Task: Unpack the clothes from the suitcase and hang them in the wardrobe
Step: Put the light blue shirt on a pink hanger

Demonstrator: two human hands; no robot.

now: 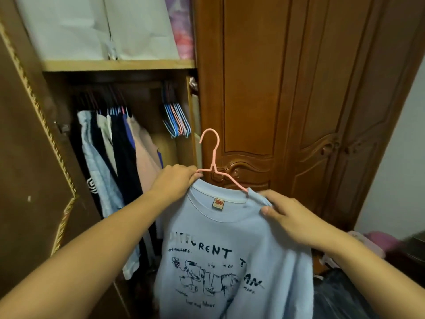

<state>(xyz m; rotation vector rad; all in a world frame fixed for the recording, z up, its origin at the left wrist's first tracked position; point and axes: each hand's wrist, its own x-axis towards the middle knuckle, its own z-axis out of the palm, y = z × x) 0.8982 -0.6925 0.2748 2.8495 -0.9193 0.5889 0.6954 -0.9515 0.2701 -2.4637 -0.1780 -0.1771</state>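
From the head camera, a light blue printed cotton T-shirt (230, 261) hangs on a pink wire hanger (215, 162) before the open brown wooden wardrobe (119, 65). The left hand (174, 180) grips the hanger's shoulder; the right hand (289, 217) pinches the shirt's other shoulder.

Matt blue cotton-like shirt (230, 261), smooth pink coated hanger (215, 155), glossy carved wooden door (276, 88)

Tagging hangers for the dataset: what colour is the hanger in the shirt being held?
Pink hanger, clearest in the head view.
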